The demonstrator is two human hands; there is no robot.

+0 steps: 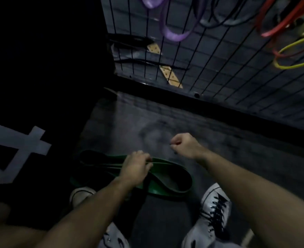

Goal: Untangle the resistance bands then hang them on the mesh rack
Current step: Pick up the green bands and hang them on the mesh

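Below, labelled parts, read from the fingers outward.

Left fingers: curled around strands of the green band, pinching them from above.
Left hand (136, 166): low over the floor, knuckles up, forearm running back toward the lower left of the view.
Right fingers: clenched into a fist; a thin dark line shows at the knuckles, too faint to tell whether it is a strand held there.
Right hand (185, 144): raised just beyond and to the right of the left hand, apart from the green band, forearm crossing to the lower right.
Green band (167, 183): a wide flat loop lying on the floor between the shoes, folded over itself in several layers at its left end, its right end open in a broad curve.
Shoes (216, 203): white, with dark laces, one on each side of the band; the left one is mostly hidden by the left forearm.
Floor (228, 144): dark grey, with white painted marks on black at the far left.
Mesh rack (210, 56): black wire grid standing against a pale wall, beyond a dark strip at the floor's edge.
Purple band (172, 33): hanging on the rack, upper centre.
Black band (219, 22): hanging to the right of the purple one.
Red band (280, 27): hanging at upper right.
Yellow band (294, 51): hanging below the red one, at the right edge.
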